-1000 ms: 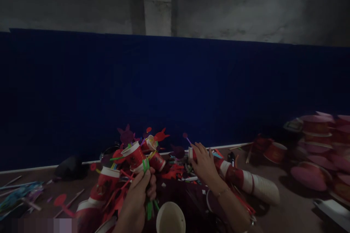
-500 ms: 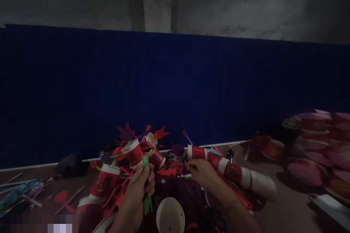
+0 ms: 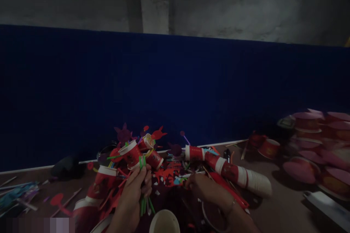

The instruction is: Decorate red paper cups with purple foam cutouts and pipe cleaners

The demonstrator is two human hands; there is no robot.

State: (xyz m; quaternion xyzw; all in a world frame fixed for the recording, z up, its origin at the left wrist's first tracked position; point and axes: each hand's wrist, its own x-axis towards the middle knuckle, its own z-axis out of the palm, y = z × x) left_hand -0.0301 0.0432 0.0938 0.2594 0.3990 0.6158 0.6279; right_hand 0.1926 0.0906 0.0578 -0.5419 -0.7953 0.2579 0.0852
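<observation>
My left hand [image 3: 136, 185] is closed around a small bundle of green drinking straws [image 3: 142, 161], whose ends stick out above and below the fist. To the right, my right hand [image 3: 201, 185] is low over red paper scraps [image 3: 166, 175]. Its fingers curl downward and together, and whatever is between them is hidden in shadow. A pale paper cup [image 3: 164, 222] stands between my forearms at the bottom edge. Just beyond my left hand a red paper cup [image 3: 129, 154] with straws and paper cutouts leans in the pile.
Nested red cups [image 3: 232, 173] lie in a row on the right. Pink-topped cups [image 3: 308, 162] are stacked at far right, near a white flat object [image 3: 328, 207]. Blue and white strips [image 3: 22, 193] lie at left. A blue panel [image 3: 175, 91] closes off the back.
My right hand has moved down and nearer, from beside the row of cups to the scraps. My left hand keeps hold of the straws. The view has shifted slightly.
</observation>
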